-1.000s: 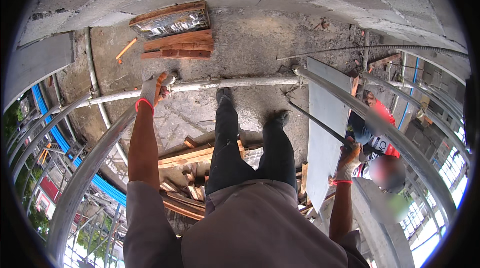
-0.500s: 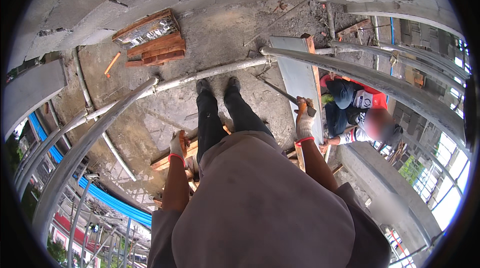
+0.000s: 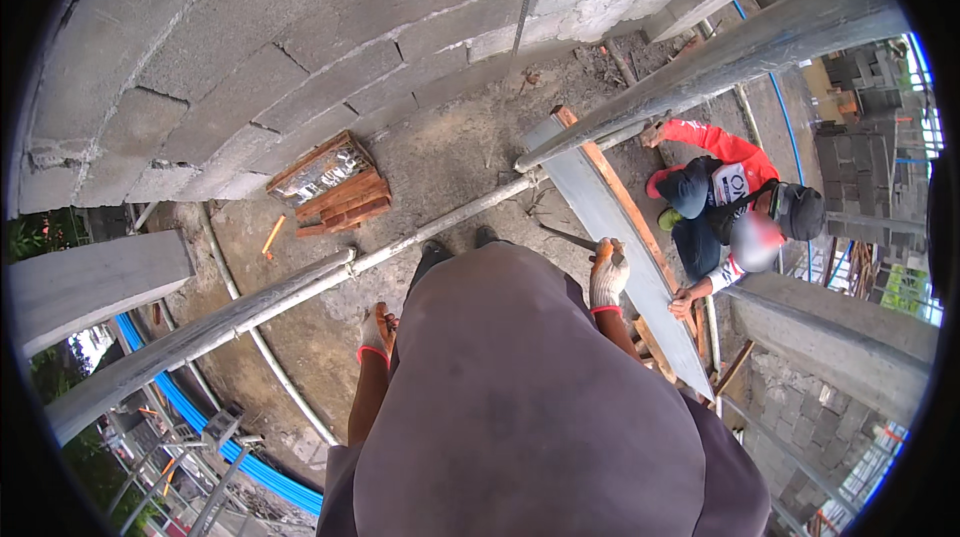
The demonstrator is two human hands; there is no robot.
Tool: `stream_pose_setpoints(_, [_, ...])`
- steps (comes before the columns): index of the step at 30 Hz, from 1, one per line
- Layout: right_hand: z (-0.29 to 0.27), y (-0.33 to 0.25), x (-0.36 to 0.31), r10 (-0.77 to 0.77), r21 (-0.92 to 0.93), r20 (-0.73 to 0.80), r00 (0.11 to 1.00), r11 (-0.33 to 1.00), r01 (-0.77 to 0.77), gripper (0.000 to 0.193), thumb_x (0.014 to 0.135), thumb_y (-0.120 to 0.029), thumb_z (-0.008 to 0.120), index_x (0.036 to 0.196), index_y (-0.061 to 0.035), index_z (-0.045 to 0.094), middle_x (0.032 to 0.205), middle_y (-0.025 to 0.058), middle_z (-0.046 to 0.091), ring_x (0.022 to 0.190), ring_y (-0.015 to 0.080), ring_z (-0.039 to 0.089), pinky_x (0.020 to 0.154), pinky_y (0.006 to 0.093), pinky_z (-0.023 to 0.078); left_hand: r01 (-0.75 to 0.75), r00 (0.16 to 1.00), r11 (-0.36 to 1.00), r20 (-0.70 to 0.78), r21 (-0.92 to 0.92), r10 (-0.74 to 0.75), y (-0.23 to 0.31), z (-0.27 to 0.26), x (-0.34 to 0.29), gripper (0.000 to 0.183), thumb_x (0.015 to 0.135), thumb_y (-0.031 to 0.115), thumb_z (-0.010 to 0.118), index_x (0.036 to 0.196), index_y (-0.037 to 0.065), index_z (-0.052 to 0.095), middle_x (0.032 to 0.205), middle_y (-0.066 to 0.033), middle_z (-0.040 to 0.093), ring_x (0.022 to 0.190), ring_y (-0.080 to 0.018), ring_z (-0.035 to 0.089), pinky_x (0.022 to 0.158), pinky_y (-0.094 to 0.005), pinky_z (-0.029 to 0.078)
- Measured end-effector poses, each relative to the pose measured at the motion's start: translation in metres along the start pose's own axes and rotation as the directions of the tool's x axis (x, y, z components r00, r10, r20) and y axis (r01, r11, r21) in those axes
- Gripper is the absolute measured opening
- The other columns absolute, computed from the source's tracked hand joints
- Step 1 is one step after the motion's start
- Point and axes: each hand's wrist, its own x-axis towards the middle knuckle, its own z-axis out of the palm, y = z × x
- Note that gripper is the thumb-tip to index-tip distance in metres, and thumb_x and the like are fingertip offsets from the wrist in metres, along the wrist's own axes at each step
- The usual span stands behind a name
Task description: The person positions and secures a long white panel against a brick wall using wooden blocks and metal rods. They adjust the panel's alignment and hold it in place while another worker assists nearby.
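My right hand, in a white knit glove with orange-brown fingers and a red cuff, is closed around a dark metal bar. The bar points forward and left, beside a long grey-faced panel with a wooden edge strip. My left hand, in a matching glove, hangs low by my left side. Its fingers are loosely bent, and nothing shows in them. Across the panel crouches a co-worker in a red and white top, one hand on the panel's near part and the other near its far end.
A concrete block wall rises ahead. Reddish wood pieces lie at its foot, near an orange-handled tool. Metal scaffold pipes cross in front of me and to the right. Blue tubing runs along the lower left.
My view has shifted, with more wall in sight. The panel now lies more slanted, its near end further right. The co-worker has stretched an arm toward the panel's far end. My right hand keeps the bar.
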Motion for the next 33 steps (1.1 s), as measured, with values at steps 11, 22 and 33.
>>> stream_pose_setpoints(11, [0.064,0.03,-0.013,0.005,0.43,0.165,0.986,0.9,-0.077,0.006,0.094,-0.006,0.058,0.099,-0.0042,0.058,0.079,0.0007,0.057,0.068,0.0079,0.051,0.062,0.0248,0.044,-0.205,0.977,0.9,0.134,0.384,0.165,0.117,0.054,-0.031,0.03,0.088,0.032,0.067,0.105,0.011,0.055,0.073,-0.0019,0.052,0.056,-0.0136,0.049,0.048,-0.0271,0.04])
stream_pose_setpoints(22, [0.069,-0.023,0.017,-0.127,-0.335,0.432,0.893,0.896,0.29,0.029,0.077,-0.024,0.072,0.099,-0.0116,0.058,0.083,0.0113,0.066,0.078,0.0288,0.064,0.072,0.0387,0.051,-0.518,0.815,0.24,0.387,0.821,0.431,0.082,0.003,-0.022,0.035,0.09,0.036,0.062,0.109,0.008,0.054,0.087,-0.0086,0.062,0.073,-0.0197,0.06,0.062,-0.0328,0.051])
stream_pose_setpoints(33, [0.04,-0.025,0.022,-0.107,-0.392,0.146,0.983,0.907,0.157,0.026,0.077,-0.028,0.074,0.096,-0.0133,0.064,0.087,0.0137,0.068,0.084,0.0323,0.066,0.076,0.0406,0.051,-0.27,0.921,0.516,0.061,0.813,0.385,0.021,-0.042,-0.04,0.034,0.09,0.036,0.062,0.109,0.009,0.056,0.082,-0.0053,0.058,0.07,-0.0167,0.058,0.059,-0.0304,0.048])
